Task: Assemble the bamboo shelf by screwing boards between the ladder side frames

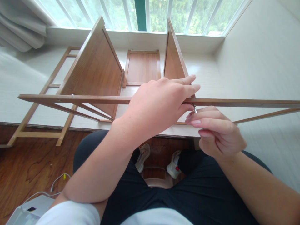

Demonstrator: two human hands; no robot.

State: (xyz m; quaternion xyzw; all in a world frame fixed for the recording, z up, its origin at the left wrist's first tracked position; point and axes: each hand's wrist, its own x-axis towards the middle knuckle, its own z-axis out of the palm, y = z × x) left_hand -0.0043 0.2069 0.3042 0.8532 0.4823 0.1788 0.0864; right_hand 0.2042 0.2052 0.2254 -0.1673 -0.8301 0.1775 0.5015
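Observation:
My left hand (159, 103) wraps over a long wooden rail (70, 99) that runs across the view, gripping it near its middle. Just below the rail, my right hand (215, 132) pinches a small metal tool or screw (195, 108) whose tip meets the rail's underside. Two upright wooden panels, a left panel (96, 68) and a right panel (174, 59), stand behind the rail. A slatted wooden frame (42, 106) hangs from the rail on the left.
A flat framed wooden panel (142, 67) lies on the white platform (23, 78) under the window. A white wall (262, 62) closes the right side. A white device with a cable (30, 209) sits on the wooden floor at lower left. My feet rest on a stool (154, 178).

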